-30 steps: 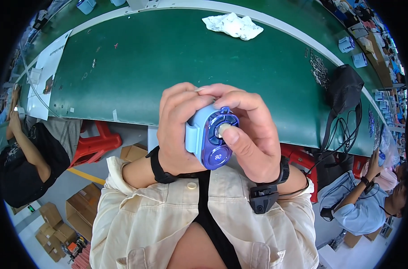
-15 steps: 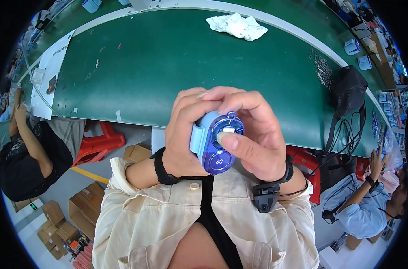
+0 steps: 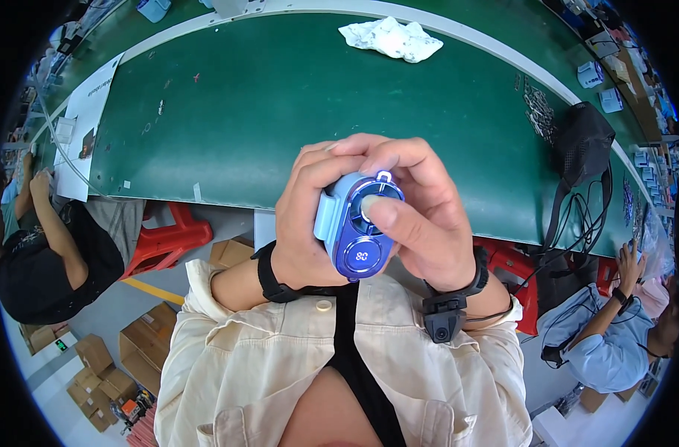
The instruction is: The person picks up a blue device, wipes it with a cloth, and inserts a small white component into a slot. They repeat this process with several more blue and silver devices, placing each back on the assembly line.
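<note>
A small blue-and-purple handheld fan point(image 3: 348, 244) with a lit round display is held in front of my chest, past the near edge of the table. My left hand point(image 3: 295, 216) is closed around its light-blue side. The fingers of my right hand point(image 3: 438, 223) curl over the top and far side of the fan. My right thumb presses into the round fan opening, over its middle. A sliver of white shows beside the thumb tip; the thumb hides most of it.
On the green table point(image 3: 235, 112) lie a crumpled white cloth point(image 3: 392, 39) at the far side and a black bag point(image 3: 584, 145) with cables at the right. Small metal parts point(image 3: 537, 112) are beside the bag. Co-workers sit left and right; red stools point(image 3: 164, 242) and cardboard boxes stand below.
The fan has moved slightly up and tilted a little. My right thumb has slid onto the white piece in the fan opening, covering most of it. My left hand keeps its hold.
</note>
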`<state>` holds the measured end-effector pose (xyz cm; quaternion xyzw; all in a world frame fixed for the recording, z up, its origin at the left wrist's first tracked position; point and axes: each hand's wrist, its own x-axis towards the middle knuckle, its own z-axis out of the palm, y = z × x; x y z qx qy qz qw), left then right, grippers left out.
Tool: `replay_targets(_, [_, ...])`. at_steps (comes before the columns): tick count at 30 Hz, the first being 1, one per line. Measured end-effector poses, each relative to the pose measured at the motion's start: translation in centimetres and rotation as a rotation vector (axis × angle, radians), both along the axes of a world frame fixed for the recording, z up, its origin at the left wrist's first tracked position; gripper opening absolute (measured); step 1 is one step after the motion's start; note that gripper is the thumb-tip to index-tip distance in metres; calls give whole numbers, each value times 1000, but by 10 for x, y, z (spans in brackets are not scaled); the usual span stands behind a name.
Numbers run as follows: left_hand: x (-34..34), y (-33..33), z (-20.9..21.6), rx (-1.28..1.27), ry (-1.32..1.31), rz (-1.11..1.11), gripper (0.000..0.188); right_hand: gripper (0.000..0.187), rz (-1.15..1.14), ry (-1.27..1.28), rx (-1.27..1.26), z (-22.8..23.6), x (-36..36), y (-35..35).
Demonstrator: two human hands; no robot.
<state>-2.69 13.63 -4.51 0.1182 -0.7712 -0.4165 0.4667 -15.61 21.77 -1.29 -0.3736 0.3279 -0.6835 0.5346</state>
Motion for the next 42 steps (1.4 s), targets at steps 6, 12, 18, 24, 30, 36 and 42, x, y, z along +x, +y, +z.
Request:
replay_targets(6, [-2, 3, -1, 78, -53, -24, 69, 30, -75, 55, 13, -9, 5, -1])
replay_targets(12, [-8, -6, 1, 145, -13, -42, 71, 28, -10, -119, 25, 0, -2, -10])
replay_targets(18, [-10, -13, 2, 137, 7, -83, 71, 35, 16, 115, -74, 2, -14, -16])
replay_targets(24, [-9, -14, -7, 91, 33, -55, 71, 34, 28, 208, 3, 11, -10, -11])
replay_targets(30, [-8, -15, -5, 54, -10, -6, 71, 31, -30, 98, 16, -1, -5, -12])
replay_targets(36, [-15, -19, -4, 61, -4, 23, 72, 30, -22, 53, 36, 3, -7, -19])
replay_targets(42, [-19, -22, -7, 101, 43, 28, 73, 30, -65, -5, 142, 11, -5, -25])
